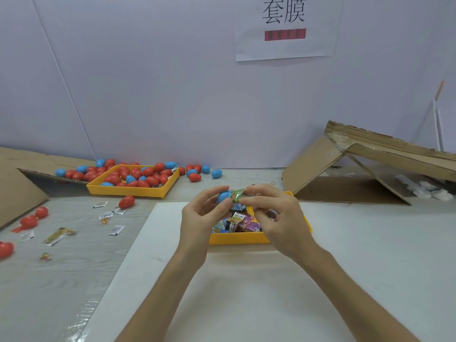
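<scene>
Over the near tray, just above its little boxes, both grips meet. Left grip is wrapped round a blue egg, fingers curled over the top, so you only see part of it. Right grip pinches a green packet that's touching the egg's right end. Egg is smooth, glossy plastic, nicely rounded. Packet is crinkly, shiny film, green print with some yellowish bits, kinda scrunched. Tray is hard yellow plastic with low walls and a holey grid floor. Boxes are tiny printed card blocks in purple, blue and black-and-white, all jumbled. It sits on a matte white sheet on the wood-grain bench. Far left, another yellow tray is heaped with red and blue eggs, with loose red eggs and flat sachets lying around it. Corrugated cardboard stands at the right.
</scene>
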Demonstrator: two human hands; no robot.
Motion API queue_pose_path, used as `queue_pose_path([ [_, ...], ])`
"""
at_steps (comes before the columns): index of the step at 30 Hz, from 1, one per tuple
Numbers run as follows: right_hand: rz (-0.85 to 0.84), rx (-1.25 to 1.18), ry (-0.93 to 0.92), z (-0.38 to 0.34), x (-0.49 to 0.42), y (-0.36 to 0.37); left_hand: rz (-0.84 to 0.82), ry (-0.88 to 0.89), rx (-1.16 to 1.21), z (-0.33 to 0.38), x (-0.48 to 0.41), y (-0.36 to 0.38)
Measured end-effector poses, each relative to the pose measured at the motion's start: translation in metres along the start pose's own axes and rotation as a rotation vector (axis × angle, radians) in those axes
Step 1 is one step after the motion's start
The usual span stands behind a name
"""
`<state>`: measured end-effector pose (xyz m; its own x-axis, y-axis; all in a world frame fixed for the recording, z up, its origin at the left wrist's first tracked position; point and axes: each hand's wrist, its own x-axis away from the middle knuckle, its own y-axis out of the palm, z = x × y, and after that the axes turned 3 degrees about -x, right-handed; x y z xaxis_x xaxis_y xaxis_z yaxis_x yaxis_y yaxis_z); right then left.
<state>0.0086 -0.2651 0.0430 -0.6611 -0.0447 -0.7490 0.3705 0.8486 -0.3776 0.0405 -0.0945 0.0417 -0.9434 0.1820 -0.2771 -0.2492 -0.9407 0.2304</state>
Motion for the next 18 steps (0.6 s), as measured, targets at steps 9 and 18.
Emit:
queue_pose_path([
  [9, -0.025, 0.029, -0.024, -0.003, 0.001, 0.0, -0.002, -0.013, -0.012, -0.001, 0.0, -0.001],
  [18, 0.286, -0.222, 0.085, -0.013, 0.001, -0.004, -0.042, -0.114, 0.13, 0.004, 0.0, -0.002],
])
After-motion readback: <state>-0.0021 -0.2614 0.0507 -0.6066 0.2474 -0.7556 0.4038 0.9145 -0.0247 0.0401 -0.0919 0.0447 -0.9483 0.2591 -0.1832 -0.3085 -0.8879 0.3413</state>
